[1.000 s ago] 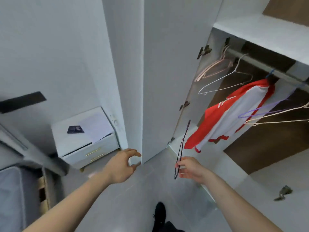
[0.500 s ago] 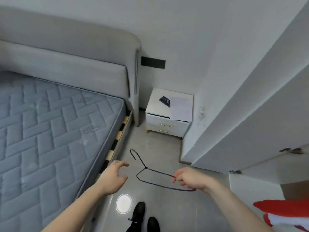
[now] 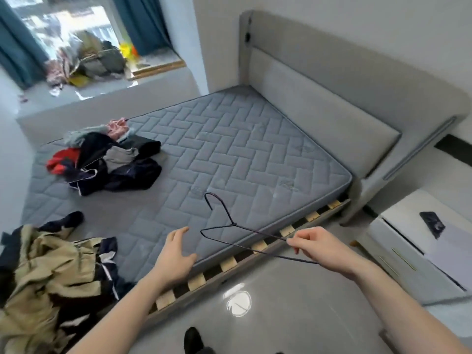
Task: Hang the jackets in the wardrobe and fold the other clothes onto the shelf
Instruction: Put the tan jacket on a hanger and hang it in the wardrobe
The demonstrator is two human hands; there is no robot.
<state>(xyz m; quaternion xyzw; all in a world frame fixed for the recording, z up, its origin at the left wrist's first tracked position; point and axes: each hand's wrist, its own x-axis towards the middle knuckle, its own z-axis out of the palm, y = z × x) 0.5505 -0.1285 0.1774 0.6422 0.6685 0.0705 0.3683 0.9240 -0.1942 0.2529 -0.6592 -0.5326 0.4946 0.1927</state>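
Observation:
My right hand [image 3: 318, 245] pinches the lower bar of a thin dark wire hanger [image 3: 231, 226], whose hook points up and away over the bed's near edge. Beside it, my left hand [image 3: 176, 254] hovers open over the mattress [image 3: 229, 154], holding nothing. A beige and dark jacket [image 3: 43, 274] lies crumpled on the near left corner of the mattress. Farther back on the left sits a pile of dark, red, grey and pink clothes [image 3: 104, 159]. The wardrobe is out of view.
A grey upholstered headboard [image 3: 332, 80] runs along the right of the bed. A white nightstand [image 3: 419, 246] with a dark object and paper on top stands at right. More bags and clutter [image 3: 89, 57] sit on the window ledge. My shoe [image 3: 192, 339] stands on grey floor.
The view has swung left from the wardrobe past the nightstand to the bed. My right hand keeps hold of the hanger, now lying flatter. The clothes piles have come into view.

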